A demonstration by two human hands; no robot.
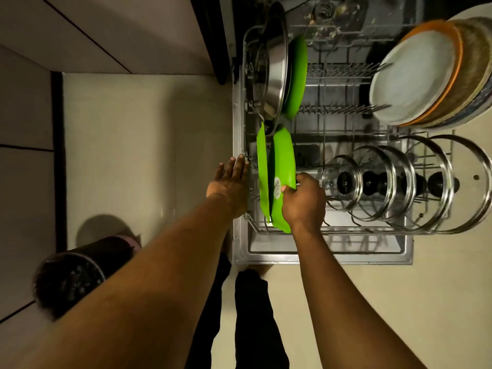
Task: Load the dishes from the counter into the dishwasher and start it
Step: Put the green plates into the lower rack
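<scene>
The dishwasher's lower rack (346,230) is pulled out over the open door (319,255). My right hand (303,201) grips the edge of a green plate (283,161) that stands on its rim at the rack's left front. A second green plate (262,169) stands just left of it. My left hand (230,183) has its fingers straight and rests against the rack's left side. Farther back stand a third green plate (296,78) and a steel pan (274,70). A stack of plates (415,75) leans at the back right. Several glass lids (399,185) stand in the right front.
A dark bin (72,278) stands on the floor at the lower left, beside tiled wall panels. The pale floor (133,145) lies left of the dishwasher. My dark trouser legs (253,315) are just in front of the open door.
</scene>
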